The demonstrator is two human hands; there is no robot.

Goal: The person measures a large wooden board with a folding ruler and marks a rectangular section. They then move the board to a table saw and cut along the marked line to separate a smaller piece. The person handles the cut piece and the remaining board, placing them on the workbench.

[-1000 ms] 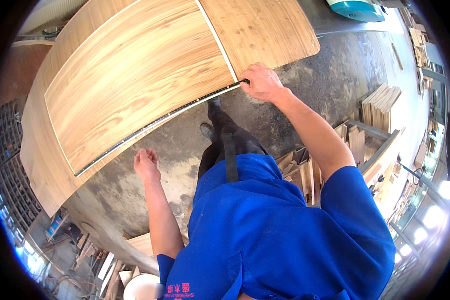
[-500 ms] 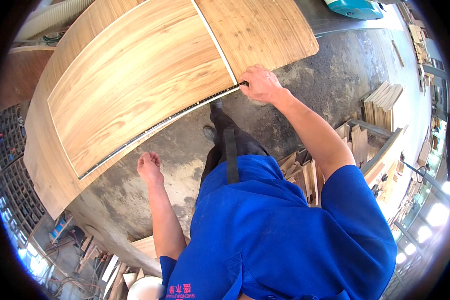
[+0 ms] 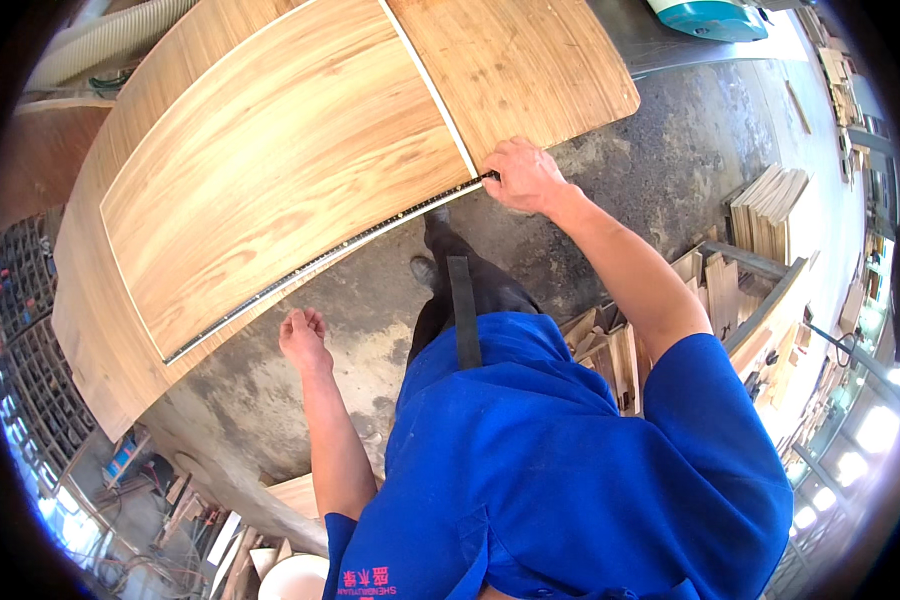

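Observation:
A wood-grain panel (image 3: 280, 170) with pale edges lies on a larger wooden board. Along its near edge stretches a black tape measure (image 3: 400, 216) with small light marks, reaching from the panel's near left corner to my right hand (image 3: 525, 176). That hand is closed on the tape's right end, at the panel's near right corner. My left hand (image 3: 304, 338) hangs just off the board's near edge, apart from the tape, its fingers curled in with nothing visible in them.
Stacked wooden slats (image 3: 765, 210) stand on the floor to the right, near a rack of offcuts (image 3: 620, 360). A teal and white machine part (image 3: 710, 18) is at the far right. To the left are a ribbed hose (image 3: 110, 40) and a dark grid rack (image 3: 20, 340).

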